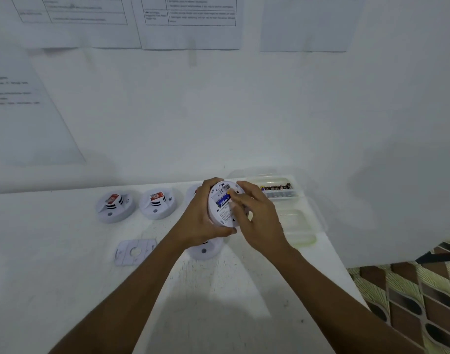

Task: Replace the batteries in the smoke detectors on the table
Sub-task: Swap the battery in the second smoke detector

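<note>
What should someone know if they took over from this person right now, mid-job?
Left hand grips a smoke detector, back facing up, above the table.
Right hand has fingertips at the blue battery in its compartment; blur hides whether it is going in or out.
Mounting plate lies off, left of the arms.
Batteries sit in the clear tray.
To do: finish this battery, refit plate, then likely the other detectors.

Am seeing dim, flat, bluish light, whole frame looking hazy. Soft shadows lying across table (pixel 206 302) at lower centre and darkening wall (pixel 397 180) at right. Papers (pixel 190 21) along top blurring, text unreadable, lines bowing near edges. Right hand (pixel 259 221) smearing slightly with motion at centre.
</note>
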